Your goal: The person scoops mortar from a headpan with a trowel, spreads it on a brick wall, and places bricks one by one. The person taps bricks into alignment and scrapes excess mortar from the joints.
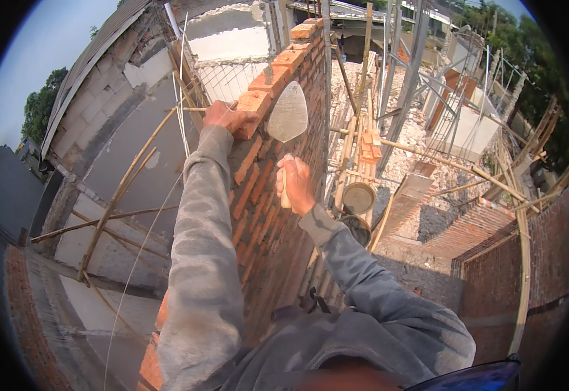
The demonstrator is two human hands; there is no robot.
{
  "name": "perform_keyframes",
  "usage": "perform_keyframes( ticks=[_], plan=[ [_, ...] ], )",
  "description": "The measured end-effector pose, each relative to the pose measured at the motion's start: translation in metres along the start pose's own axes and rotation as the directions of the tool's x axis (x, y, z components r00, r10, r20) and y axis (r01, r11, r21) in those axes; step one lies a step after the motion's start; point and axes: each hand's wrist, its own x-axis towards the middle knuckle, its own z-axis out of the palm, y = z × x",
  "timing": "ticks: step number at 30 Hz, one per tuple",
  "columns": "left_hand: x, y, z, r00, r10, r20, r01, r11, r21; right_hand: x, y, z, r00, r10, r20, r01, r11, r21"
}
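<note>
At 11 o'clock, the bare left hand rests against an orange rectangular clay brick topping the reddish brick wall; its fingertips are partly hidden, so I cannot tell whether it grips or merely presses. Near the clock's centre, the bare right hand is wrapped tight around the pale handle of a leaf-shaped grey metal trowel, its blade pointing to 12 o'clock. The neck joining blade to handle is hard to make out.

At 3 o'clock sits a round bucket with grey contents; just below it, a second dark round bucket is partly covered by the grey right sleeve. At 5 o'clock, a glossy blue curved object is cut off by the dark rim. Any lettering on blade or bricks is too small to read.
</note>
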Motion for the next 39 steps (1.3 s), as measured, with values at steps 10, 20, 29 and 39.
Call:
perform_keyframes(
  ticks=[10, 20, 29, 39],
  plan=[
    [0.0, -0.005, 0.0, 0.999, 0.014, -0.033, -0.015, 1.0, -0.022, -0.002, 0.024, -0.015, 0.999, -0.038, 0.009, 0.039, 0.998, -0.042],
    [-0.006, 0.005, -0.006, 1.0, 0.025, 0.015, -0.025, 1.0, -0.018, 0.05, 0.059, -0.043, 0.916, -0.402, 0.01, 0.27, 0.594, -0.758],
    [0.014, -0.008, -0.002, 0.997, 0.012, 0.082, -0.005, 0.997, -0.082, -0.107, 0.089, -0.015, 0.886, -0.362, 0.289, 0.441, 0.468, -0.766],
    [0.01, -0.005, -0.005, 1.0, 0.023, 0.006, -0.023, 0.999, -0.036, -0.064, 0.08, -0.037, 0.856, -0.457, 0.24, 0.455, 0.45, -0.768]
  ],
)
